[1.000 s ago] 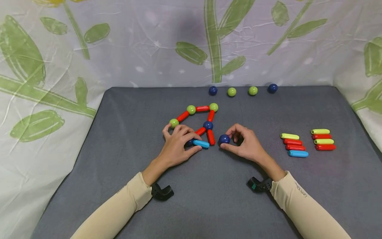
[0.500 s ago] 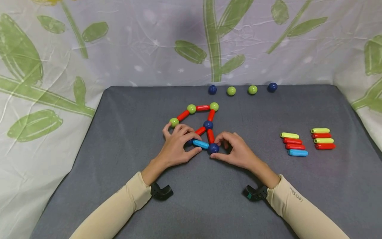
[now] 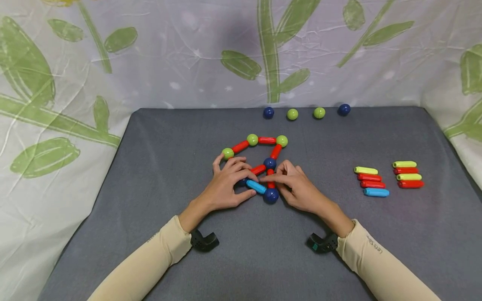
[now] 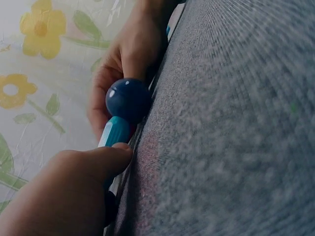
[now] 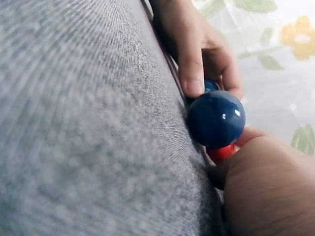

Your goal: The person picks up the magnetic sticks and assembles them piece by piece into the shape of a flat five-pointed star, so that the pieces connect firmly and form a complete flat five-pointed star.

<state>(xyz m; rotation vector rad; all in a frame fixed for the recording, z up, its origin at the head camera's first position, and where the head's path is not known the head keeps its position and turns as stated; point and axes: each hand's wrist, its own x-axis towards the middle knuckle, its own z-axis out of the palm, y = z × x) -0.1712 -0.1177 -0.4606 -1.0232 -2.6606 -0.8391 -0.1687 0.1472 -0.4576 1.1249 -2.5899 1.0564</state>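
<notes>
A closed-looking loop of magnetic rods and balls lies on the grey table in the head view. Thumb and fingers of my left hand (image 3: 224,188) pinch a light-blue magnetic rod (image 3: 256,187) at its left end, partly covering a dark blue ball there. The rod's other end meets a front blue ball (image 3: 270,196). From that ball a red magnetic rod (image 3: 271,184) runs up to another blue ball (image 3: 270,163); my right hand (image 3: 303,190) grips this rod, index finger across it. Green balls (image 3: 252,139) joined by red rods form the far side.
Loose balls, blue (image 3: 268,113) and green (image 3: 292,114) among them, line the table's back edge. To the right lie two stacks of spare rods, one with a blue rod (image 3: 376,192) at its front, the other with a red rod (image 3: 411,184).
My right hand brought the blue ball leftward to the light-blue and red rods, then let go of it and took the red rod. The joined figure has shifted slightly right and nearer.
</notes>
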